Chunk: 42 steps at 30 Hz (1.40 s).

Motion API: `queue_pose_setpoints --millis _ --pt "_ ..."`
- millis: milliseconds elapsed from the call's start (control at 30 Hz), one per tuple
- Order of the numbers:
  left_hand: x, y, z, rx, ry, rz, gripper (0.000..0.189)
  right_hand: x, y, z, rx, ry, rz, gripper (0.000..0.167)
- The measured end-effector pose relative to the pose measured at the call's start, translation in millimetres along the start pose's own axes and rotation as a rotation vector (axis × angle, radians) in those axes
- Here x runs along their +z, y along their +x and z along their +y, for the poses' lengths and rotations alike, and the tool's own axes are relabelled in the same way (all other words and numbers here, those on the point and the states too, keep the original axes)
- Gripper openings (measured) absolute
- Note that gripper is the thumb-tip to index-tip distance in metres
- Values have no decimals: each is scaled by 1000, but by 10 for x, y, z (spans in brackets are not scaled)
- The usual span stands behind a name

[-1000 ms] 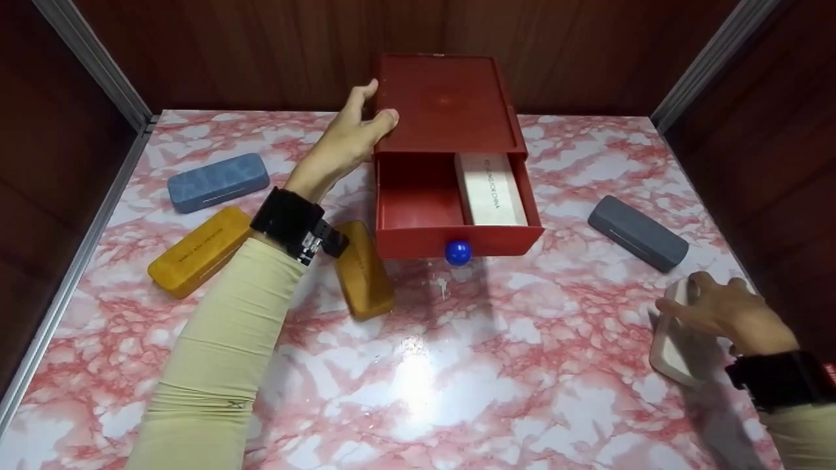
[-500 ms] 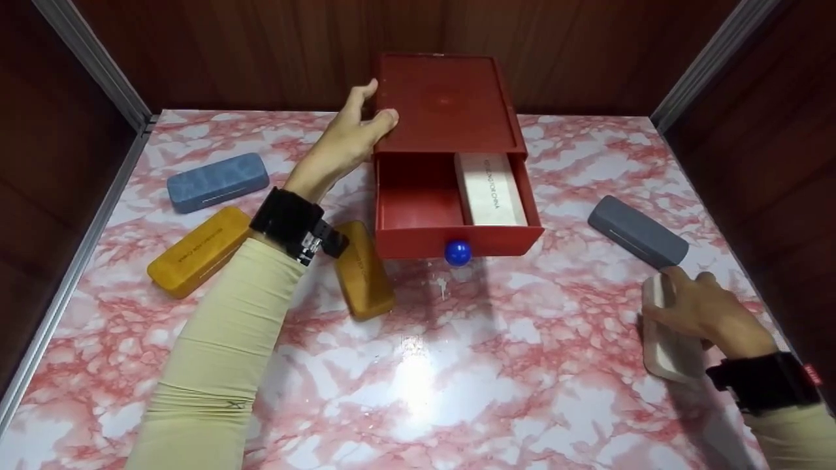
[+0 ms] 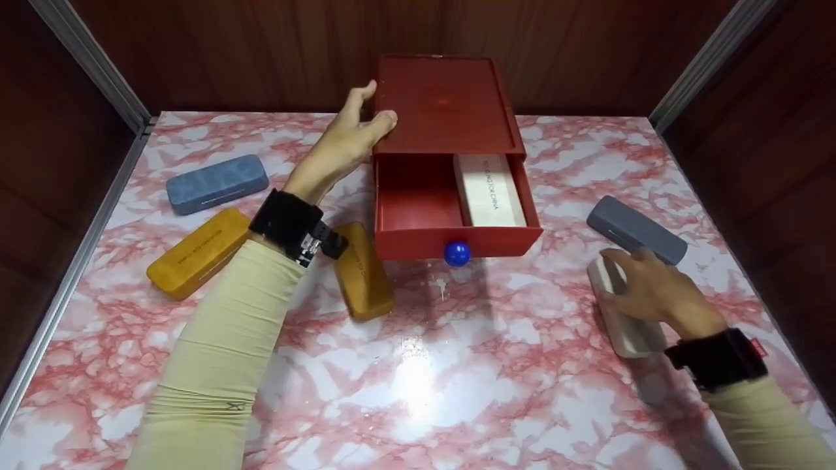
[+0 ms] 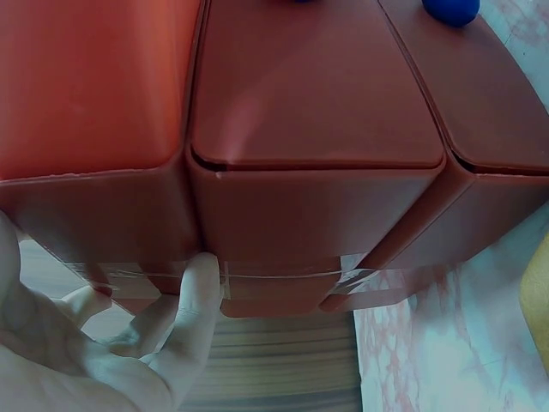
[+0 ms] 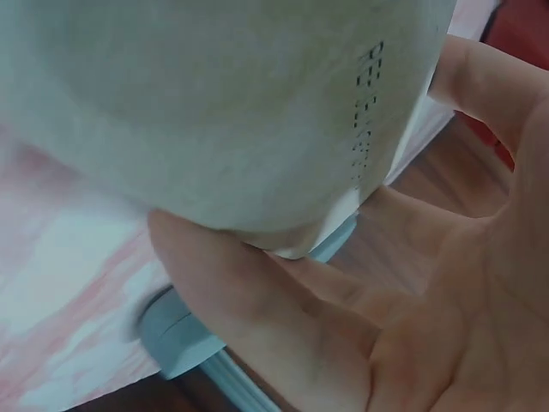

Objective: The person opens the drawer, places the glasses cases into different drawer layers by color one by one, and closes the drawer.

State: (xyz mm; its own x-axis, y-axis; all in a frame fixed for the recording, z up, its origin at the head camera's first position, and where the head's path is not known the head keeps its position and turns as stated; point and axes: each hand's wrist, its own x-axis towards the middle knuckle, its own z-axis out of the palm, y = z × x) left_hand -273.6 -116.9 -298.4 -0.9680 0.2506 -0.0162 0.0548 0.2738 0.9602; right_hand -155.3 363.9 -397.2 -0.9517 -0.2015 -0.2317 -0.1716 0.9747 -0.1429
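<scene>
My right hand [image 3: 659,290] holds a cream glasses case [image 3: 624,329] tilted above the right side of the table. In the right wrist view the thumb and fingers go round the case [image 5: 214,112], which has small print on it. My left hand [image 3: 343,140] grips the upper left edge of a red drawer box [image 3: 444,98]; its thumb lies on top. The left wrist view shows this hand [image 4: 103,352] against the box's side. The top drawer [image 3: 418,245], with a blue knob [image 3: 457,253], is pulled out. A white glasses case [image 3: 493,189] lies in its right compartment.
On the left lie a blue glasses case [image 3: 217,184] and a mustard case [image 3: 199,254]. Another mustard case [image 3: 364,274] sits just left of the drawer front. A grey case [image 3: 637,228] lies on the right. Dark wood panels [image 3: 261,52] enclose the marbled table [image 3: 457,405].
My right hand has carried the cream case leftward and up, away from the table's right edge and towards the drawer. The left hand and the drawer box stay put.
</scene>
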Motion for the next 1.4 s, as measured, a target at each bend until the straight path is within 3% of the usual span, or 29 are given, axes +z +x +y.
queue_pose_setpoints --millis 500,800,1100,1400 --pt "-5 -2 -8 -29 -1 21 78 -54 502 -434 -51 -69 -19 80" --pt "7 2 -3 -32 11 16 79 -79 665 -564 -66 -105 -13 81" --pt "31 14 0 1 -14 7 77 -21 541 -502 -50 -61 34 86" --pt "5 23 -10 5 11 12 79 71 173 -423 -42 26 168 93"
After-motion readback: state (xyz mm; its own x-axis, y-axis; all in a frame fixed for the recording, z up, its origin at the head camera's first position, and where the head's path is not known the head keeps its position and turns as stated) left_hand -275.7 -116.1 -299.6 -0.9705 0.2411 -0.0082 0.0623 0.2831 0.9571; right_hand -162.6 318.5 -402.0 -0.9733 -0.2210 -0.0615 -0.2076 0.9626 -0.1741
